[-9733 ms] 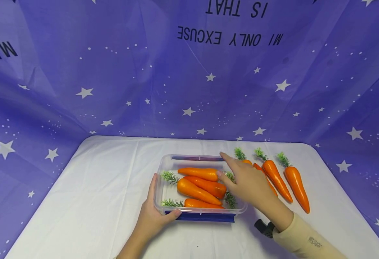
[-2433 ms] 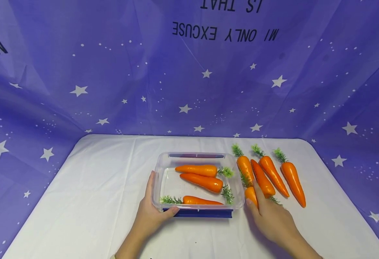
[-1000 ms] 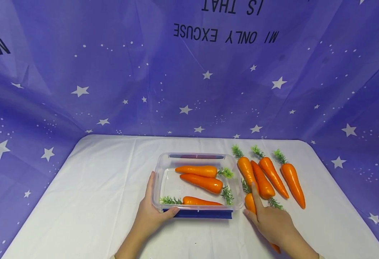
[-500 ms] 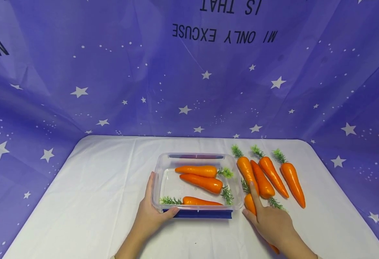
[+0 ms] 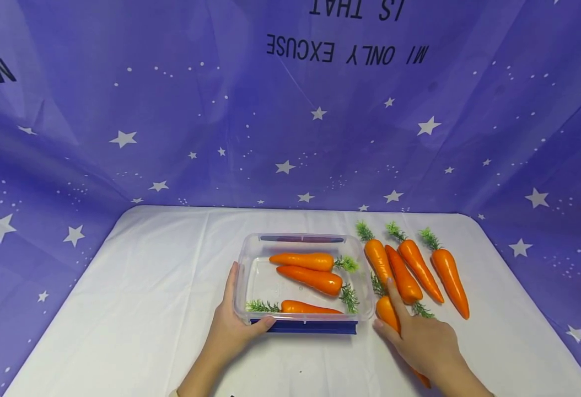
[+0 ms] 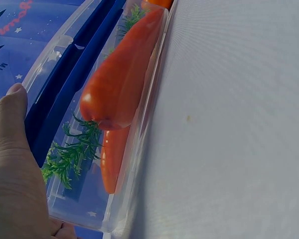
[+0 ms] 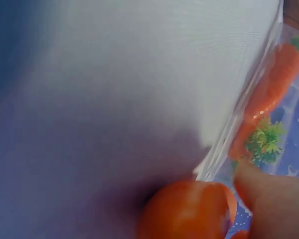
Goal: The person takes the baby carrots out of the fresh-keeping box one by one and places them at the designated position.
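In the head view my left hand [image 5: 231, 331] grips the near left corner of a clear plastic food container [image 5: 265, 284], thumb over its front rim beside the blue latch [image 5: 315, 327]. Three orange toy carrots with green leafy tops lie inside, among them a front carrot [image 5: 310, 307] and a middle carrot [image 5: 312, 279]. My right hand [image 5: 421, 342] lies over a carrot [image 5: 387, 314] on the table, thumb at its left side, index finger stretched forward to the tip of another carrot [image 5: 378, 259]. The palm hides much of the held carrot; its tip shows below.
Right of the container lie more loose carrots: a redder carrot [image 5: 403, 275], a slim carrot [image 5: 421, 270] and an outermost carrot [image 5: 450, 284]. They rest on a white tablecloth [image 5: 146, 286]. A purple curtain [image 5: 221, 138] with stars and lettering hangs behind.
Earlier the right hand was over the container, which held another carrot; that carrot now lies on the table under the hand. Over the last second both hands stay nearly still.
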A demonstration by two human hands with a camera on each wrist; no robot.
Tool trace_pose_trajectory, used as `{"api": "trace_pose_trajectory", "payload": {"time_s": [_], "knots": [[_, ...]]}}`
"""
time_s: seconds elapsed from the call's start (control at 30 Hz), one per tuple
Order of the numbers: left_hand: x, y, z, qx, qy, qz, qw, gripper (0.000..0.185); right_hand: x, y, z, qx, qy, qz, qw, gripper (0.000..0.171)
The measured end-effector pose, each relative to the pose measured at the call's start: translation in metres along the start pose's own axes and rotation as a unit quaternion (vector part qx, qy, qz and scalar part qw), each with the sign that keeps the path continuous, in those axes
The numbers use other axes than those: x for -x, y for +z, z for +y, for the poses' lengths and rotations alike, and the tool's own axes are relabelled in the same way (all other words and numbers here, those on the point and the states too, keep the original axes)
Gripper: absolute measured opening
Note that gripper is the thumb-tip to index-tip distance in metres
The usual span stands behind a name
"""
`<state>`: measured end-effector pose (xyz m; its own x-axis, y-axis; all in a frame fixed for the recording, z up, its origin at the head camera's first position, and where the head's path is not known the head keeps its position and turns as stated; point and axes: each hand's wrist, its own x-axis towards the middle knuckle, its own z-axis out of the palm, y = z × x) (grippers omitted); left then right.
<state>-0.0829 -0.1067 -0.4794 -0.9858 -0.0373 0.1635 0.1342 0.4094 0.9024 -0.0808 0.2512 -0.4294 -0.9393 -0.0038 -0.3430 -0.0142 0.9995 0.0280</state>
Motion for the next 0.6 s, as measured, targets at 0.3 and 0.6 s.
{"api": "trace_pose_trajectory", "payload": {"time_s": [0.3,0.6], "knots": [[0.0,-0.001,-0.002,-0.003,0.003,0.001,1.0,0.124,0.012,-0.024,0.001,0.015,-0.016,0.051,0.998,0.089],[0.0,-0.001,-0.002,0.001,0.006,-0.002,1.0,0.125,0.021,-0.052,-0.012,0.034,-0.092,0.215,0.972,0.072]]}}
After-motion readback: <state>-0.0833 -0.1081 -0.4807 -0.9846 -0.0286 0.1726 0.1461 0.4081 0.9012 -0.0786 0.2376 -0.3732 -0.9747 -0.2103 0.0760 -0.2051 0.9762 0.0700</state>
